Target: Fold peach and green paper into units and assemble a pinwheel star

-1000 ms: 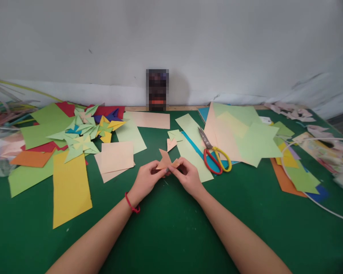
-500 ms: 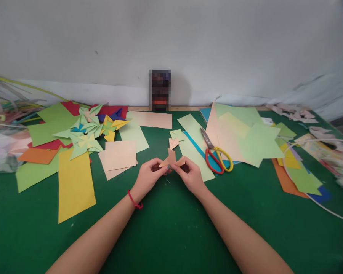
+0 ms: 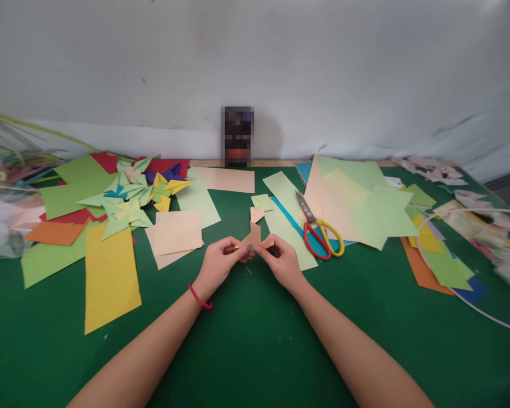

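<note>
Between my two hands, over the middle of the green table, is a folded peach paper piece (image 3: 253,233) with points sticking up and out to the sides. My left hand (image 3: 221,262), with a red cord at its wrist, pinches the paper's left side. My right hand (image 3: 284,259) pinches its right side, thumb close to the other thumb. Just beyond lie a small folded peach piece (image 3: 257,214) and a pale green folded piece (image 3: 262,202). To the right, scissors (image 3: 318,229) with one red and one yellow handle rest partly on a pale green strip (image 3: 293,221).
Folded paper stars (image 3: 130,209) are heaped at the left among coloured sheets, near a yellow sheet (image 3: 111,277). Peach rectangles (image 3: 178,232) lie left of my hands. Large pale green sheets (image 3: 382,209) cover the back right. A pixelated upright object (image 3: 238,136) leans on the wall.
Both hands keep their pinch on the peach paper with barely any movement. The whole view has shifted very slightly.
</note>
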`<state>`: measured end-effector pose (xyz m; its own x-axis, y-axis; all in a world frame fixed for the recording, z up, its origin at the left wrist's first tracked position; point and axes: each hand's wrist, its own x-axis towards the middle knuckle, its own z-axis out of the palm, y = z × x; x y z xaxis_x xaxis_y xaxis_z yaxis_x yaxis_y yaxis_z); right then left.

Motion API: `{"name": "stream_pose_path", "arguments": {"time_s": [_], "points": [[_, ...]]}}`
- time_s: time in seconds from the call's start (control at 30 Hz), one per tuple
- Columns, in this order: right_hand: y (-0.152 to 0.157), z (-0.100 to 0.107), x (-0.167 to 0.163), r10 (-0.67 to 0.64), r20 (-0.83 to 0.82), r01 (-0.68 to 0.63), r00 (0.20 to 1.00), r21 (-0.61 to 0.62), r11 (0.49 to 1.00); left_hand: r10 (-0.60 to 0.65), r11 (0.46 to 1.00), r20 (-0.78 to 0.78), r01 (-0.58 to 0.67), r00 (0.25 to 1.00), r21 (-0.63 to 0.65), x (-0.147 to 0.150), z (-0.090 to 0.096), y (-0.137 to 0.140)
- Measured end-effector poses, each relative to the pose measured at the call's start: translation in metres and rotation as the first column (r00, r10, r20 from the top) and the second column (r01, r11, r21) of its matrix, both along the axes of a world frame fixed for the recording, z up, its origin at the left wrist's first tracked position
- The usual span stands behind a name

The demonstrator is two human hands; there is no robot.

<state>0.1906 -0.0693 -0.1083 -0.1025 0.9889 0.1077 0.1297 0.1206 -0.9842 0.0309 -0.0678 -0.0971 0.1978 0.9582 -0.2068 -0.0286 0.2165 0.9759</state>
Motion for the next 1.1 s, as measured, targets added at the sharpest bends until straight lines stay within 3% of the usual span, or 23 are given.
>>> {"name": "stream_pose_path", "arguments": {"time_s": [0.53,1.1], "points": [[0.0031,-0.0006,0.0014,-0.080,-0.002,0.080,0.997,0.005,0.997,-0.020,0.999,0.046,0.022,0.999,-0.037,0.0002,0.0014,0.0009],[0.0038,-0.0005,0.0021,-0.082,-0.050,0.081,0.995,-0.007,0.997,0.022,0.999,0.072,-0.020,0.997,-0.028,-0.0002,0.0023,0.0002]]}}
